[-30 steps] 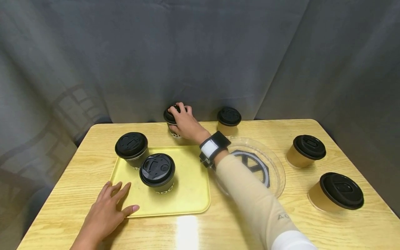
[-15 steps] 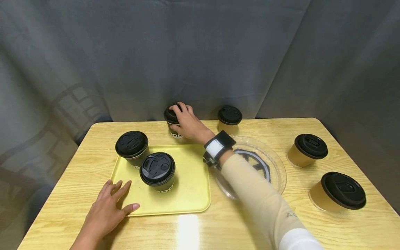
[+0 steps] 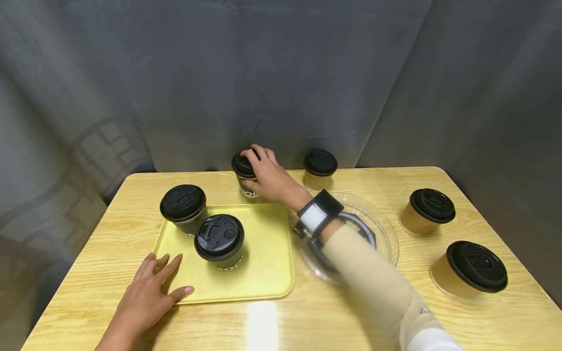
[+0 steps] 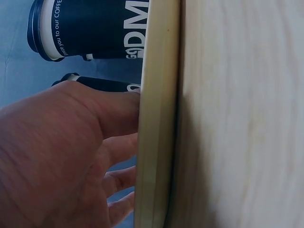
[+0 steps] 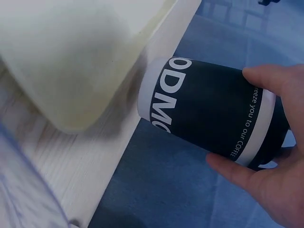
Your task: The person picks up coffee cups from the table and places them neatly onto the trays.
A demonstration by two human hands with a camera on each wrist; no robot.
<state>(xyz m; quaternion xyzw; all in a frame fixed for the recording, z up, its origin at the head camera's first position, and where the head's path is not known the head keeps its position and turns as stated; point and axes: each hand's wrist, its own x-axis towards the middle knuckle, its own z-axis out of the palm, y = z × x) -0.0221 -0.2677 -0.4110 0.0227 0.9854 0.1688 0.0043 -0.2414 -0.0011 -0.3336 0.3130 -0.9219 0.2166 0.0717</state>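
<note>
At the table's back edge my right hand grips a black paper coffee cup from above by its lidded end. In the right wrist view, thumb and fingers lie around the lid, and white lettering runs along the cup's sleeve. My left hand rests with spread fingers at the front left corner of a yellow tray; in the left wrist view its thumb touches the tray's rim. Two more black lidded cups stand at the tray's left side, one in front and one behind.
Right of the tray lies a round clear plastic dish with a dark octagonal mark, partly under my right forearm. Brown cups with black lids stand at the back, at the right and at the front right. A grey curtain hangs behind.
My right wrist and forearm have swung a little to the right, and the gripped cup has shifted slightly the same way. The left hand, tray and other cups keep their places.
</note>
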